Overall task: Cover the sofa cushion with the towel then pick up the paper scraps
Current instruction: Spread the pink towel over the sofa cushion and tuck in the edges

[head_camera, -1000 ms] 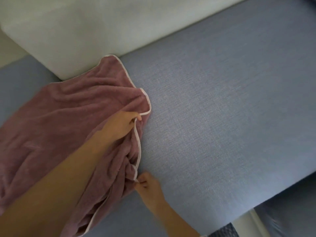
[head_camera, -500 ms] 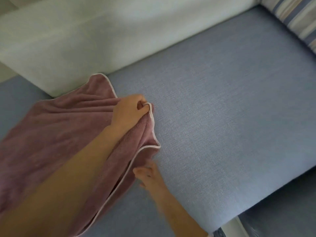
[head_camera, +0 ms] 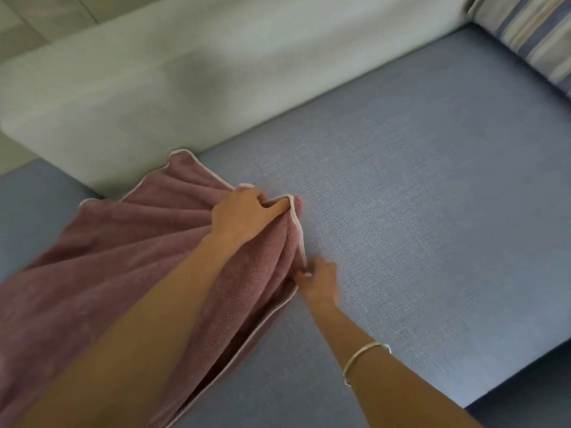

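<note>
Towel: the mauve plush towel with a white piped hem [head_camera: 108, 273] lies bunched on the left part of the blue-grey woven sofa cushion [head_camera: 417, 211], its far corner against the pale cream back cushion [head_camera: 185, 88]; most of the seat is uncovered
Left hand: our left hand [head_camera: 244, 211] has its fingers curled round a gathered fold of the hem at the towel's leading edge
Right hand: our right hand [head_camera: 319, 281], blurred, meets the same hem lower down; we read it as a thumb-and-finger pinch
Handling: we judge the towel soft, limp and light; it will drape and sag between holds, and its pile should drag a little on the woven seat rather than slide
Where to hold: along the piped hem, the firmest line; two holds set well apart, near the corners, would let us draw the edge flat toward the striped pillow [head_camera: 531, 35]
Risk: with our hands this close, the cloth between them gathers in pleats, and a light pinch may slip off the hem
Paper scraps: none in view
</note>
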`<state>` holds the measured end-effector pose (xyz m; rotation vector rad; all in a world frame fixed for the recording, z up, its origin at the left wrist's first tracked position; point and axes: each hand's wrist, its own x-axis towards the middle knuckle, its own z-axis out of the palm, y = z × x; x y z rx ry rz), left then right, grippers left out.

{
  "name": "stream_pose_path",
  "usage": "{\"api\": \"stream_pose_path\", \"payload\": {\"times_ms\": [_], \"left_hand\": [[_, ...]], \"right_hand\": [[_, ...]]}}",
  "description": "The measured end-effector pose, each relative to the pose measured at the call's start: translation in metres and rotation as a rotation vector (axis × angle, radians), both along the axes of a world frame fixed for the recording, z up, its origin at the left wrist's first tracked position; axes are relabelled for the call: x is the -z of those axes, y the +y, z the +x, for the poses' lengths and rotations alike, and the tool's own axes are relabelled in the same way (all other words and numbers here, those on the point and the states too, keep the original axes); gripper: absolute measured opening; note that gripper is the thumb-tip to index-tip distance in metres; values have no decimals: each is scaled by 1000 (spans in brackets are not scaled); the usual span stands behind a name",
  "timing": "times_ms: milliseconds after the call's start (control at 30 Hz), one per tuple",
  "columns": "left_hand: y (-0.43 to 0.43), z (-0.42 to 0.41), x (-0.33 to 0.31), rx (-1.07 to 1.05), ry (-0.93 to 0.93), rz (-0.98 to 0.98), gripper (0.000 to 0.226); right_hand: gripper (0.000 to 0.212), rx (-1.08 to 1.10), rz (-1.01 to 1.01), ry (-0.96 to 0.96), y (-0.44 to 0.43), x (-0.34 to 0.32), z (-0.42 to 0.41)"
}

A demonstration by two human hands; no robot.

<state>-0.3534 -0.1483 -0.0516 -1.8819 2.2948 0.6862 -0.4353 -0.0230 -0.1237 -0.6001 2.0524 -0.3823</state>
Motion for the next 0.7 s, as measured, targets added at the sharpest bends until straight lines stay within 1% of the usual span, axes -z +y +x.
{"api": "stream_pose_path", "payload": {"times_ms": [33, 67, 100, 167, 200, 300, 367, 400, 500, 600, 700], "left_hand": [[-1, 1, 4, -7, 0, 19, 53], [-1, 1, 9, -16, 8, 45, 52], [-1, 1, 14, -35, 18, 83, 53], [1, 1, 24, -89, 63, 173, 61], [1, -2, 29, -114, 112, 197, 67], [5, -15, 42, -127, 249, 211, 88], [10, -36, 47, -122, 309, 231, 99], [13, -48, 48, -121, 343, 249, 103], [22, -96, 52, -90, 413, 302, 106], [31, -146, 59, -40, 459, 334, 103], [43, -198, 61, 35, 547, 368, 98]], "right_hand": [[24, -100, -28, 52, 1, 2, 2], [15, -121, -76, 68, 4, 3, 3], [12, -93, -132, 44, 7, 6, 2], [33, 9, -216, -5, 18, 5, -10], [38, 95, -237, -14, 25, 3, -22], [37, 349, -211, 26, 53, -4, -64], [33, 429, -204, 66, 68, -10, -98], [27, 443, -203, 85, 73, -15, -113], [12, 496, -222, 177, 82, -27, -164], [8, 547, -212, 298, 91, -37, -213], [10, 670, -190, 426, 106, -44, -255]]}}
